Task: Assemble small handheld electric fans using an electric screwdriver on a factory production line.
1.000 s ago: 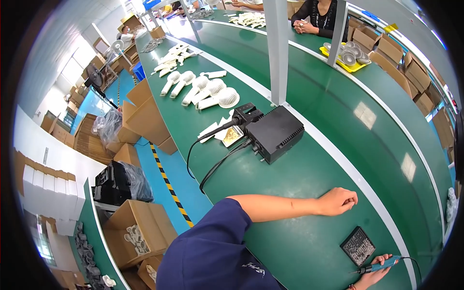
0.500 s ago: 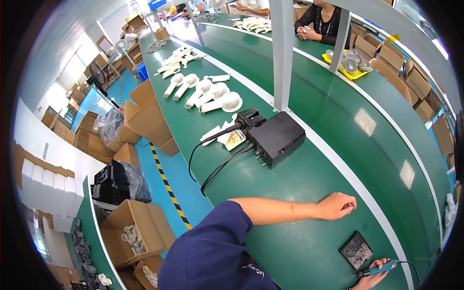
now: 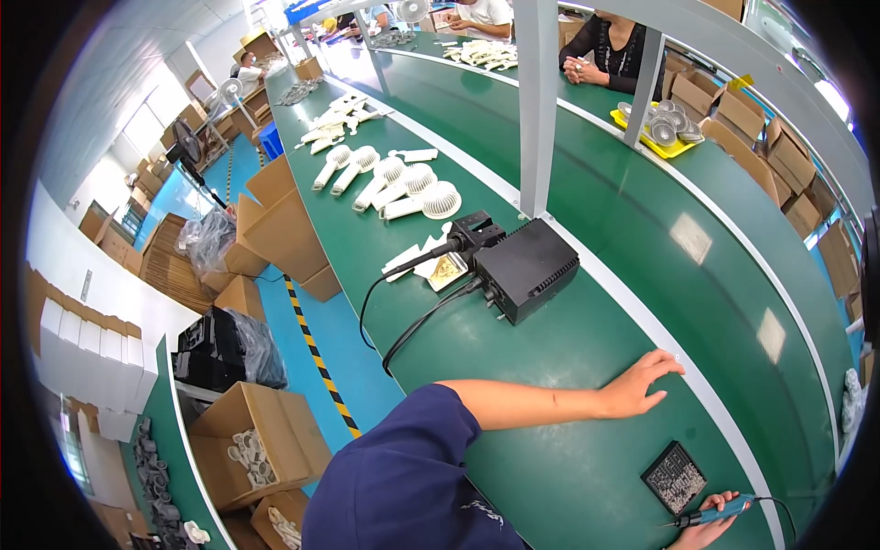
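Observation:
My left hand (image 3: 639, 383) is stretched over the green worktop, its fingers spread apart, holding nothing. Its fingertips lie beside the pale strip along the worktop. My right hand (image 3: 702, 533), partly cut off at the lower edge, is wrapped round a teal electric screwdriver (image 3: 724, 511) with a dark cord; its thin bit points left. Just beyond that hand sits a square black tray (image 3: 657, 462) holding many small metallic pieces, probably screws.
A black box-shaped unit (image 3: 529, 268) with cables and a soldering iron in its stand (image 3: 477, 229) are farther up the worktop (image 3: 568, 477). White handheld fans (image 3: 434, 201) lie beyond. A grey post (image 3: 537, 119) rises there. Opposite, a person sits near a yellow tray (image 3: 680, 149). Cardboard boxes (image 3: 275, 440) stand left.
My left hand has opened from loosely curled fingers to spread ones, reaching slightly farther toward the pale strip. My right hand and the screwdriver have stayed put.

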`<state>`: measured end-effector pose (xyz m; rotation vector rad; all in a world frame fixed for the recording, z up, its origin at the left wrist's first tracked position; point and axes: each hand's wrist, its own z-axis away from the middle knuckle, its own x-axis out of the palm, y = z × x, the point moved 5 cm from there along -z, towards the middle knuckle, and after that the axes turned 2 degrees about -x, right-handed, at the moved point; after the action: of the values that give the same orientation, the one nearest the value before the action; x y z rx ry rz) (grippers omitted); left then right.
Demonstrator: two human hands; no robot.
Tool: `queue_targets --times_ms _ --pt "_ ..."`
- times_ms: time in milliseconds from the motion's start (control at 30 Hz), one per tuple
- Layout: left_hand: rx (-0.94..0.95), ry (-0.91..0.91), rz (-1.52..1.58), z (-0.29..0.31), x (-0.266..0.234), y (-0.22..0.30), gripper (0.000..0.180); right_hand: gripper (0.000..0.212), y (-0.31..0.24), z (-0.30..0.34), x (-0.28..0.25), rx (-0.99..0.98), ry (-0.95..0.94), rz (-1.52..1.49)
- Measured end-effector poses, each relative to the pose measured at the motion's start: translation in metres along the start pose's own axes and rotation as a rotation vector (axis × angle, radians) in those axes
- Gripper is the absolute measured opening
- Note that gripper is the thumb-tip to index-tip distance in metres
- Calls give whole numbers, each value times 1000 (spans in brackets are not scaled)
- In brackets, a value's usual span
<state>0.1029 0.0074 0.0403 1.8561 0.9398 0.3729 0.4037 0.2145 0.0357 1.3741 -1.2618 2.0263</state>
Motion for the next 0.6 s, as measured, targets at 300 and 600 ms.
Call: queue_targets --times_ms 300,600 --pt "-64 -17 -10 6 7 -19 57 32 -2 2 -4 -5 -18 65" --pt "-60 -21 -32 3 11 -24 52 33 -19 -23 -54 52 -117 -83"
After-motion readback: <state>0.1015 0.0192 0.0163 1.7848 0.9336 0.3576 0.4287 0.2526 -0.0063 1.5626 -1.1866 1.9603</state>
